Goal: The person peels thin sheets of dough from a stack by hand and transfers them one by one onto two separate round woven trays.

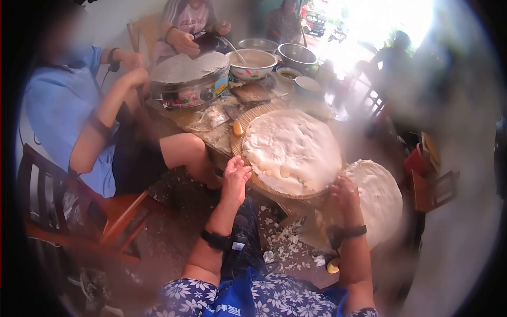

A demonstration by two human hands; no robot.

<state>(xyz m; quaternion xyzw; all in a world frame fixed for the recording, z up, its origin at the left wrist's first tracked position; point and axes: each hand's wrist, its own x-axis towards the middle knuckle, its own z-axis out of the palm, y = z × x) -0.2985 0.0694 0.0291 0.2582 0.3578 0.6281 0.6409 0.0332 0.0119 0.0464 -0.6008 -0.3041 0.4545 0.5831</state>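
They look to be handling the big white sheet (pixel 292 150) on its round woven tray (pixel 259 112). The left hand (pixel 236 174) lies flat and loose-fingered against the near-left rim. The right hand (pixel 346 193) sits at the near-right rim, between the tray and a second sheet (pixel 380 198) — fingers curled, though I cannot tell whether they grip. Any lift from here would, I'd judge, want both sides rising evenly — the sheet looks thin and soft.
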